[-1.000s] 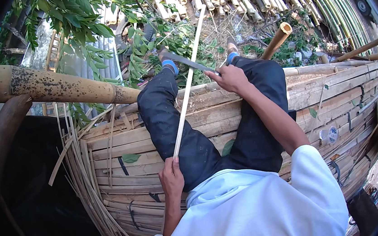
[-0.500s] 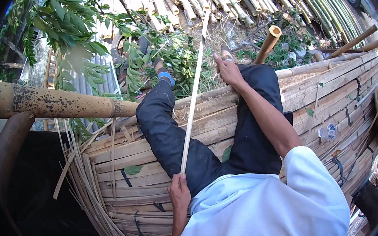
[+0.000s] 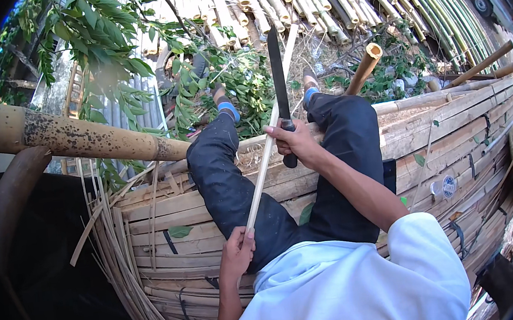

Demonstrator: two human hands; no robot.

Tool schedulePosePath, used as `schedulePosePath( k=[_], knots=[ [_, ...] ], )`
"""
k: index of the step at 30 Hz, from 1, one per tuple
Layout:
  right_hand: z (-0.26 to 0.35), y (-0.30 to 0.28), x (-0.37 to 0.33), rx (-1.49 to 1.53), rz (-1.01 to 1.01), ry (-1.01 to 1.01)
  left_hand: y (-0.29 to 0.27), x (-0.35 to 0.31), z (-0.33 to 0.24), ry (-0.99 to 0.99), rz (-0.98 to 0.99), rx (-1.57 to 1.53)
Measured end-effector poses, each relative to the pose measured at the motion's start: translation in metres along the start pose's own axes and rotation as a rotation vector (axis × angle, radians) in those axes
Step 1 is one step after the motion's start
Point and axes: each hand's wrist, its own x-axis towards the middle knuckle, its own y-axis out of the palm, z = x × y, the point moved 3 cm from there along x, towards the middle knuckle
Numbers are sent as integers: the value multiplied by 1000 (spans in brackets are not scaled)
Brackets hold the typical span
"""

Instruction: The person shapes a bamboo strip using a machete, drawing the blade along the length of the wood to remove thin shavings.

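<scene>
A long, pale bamboo strip [image 3: 262, 167] slants from my lap up and away over the gap between my legs. Its near end sits in my left hand [image 3: 237, 251], the fingers closed on it by my left thigh. My right hand [image 3: 297, 141] is wrapped around the dark handle of a machete [image 3: 278, 74]. The long dark blade points away from me, close against the strip's right side and overlapping it near the far end. The thumb of my right hand reaches over to the strip; whether it presses on it I cannot tell.
I sit on bundled split bamboo slats [image 3: 172, 242]. A thick bamboo pole [image 3: 94, 138] crosses at the left, above hanging thin strips [image 3: 124, 265]. A cut bamboo post [image 3: 364, 69] rises beyond my right knee. Leafy branches [image 3: 90, 34] and stacked bamboo poles [image 3: 371, 1] lie ahead.
My right hand has drawn back toward me beside the strip, and the machete now shows clearly with its blade pointing away. The strip's far end has shifted slightly right and nearer.
</scene>
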Motion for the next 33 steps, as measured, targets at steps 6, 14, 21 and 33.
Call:
schedulePosePath(
  k=[6,14,21,33],
  knots=[
    [-2,20,-31,-727,67,-238,28,45,-34,103,108,-131],
    [7,10,-58,-1574,152,-534,30,45,-19,175,-13,83],
    [22,-31,-21,-1749,-120,-418,32,42,-22,218,-153,271],
    [5,-27,-19,-1674,-140,-534,31,49,-11,214,-144,227]
  ],
)
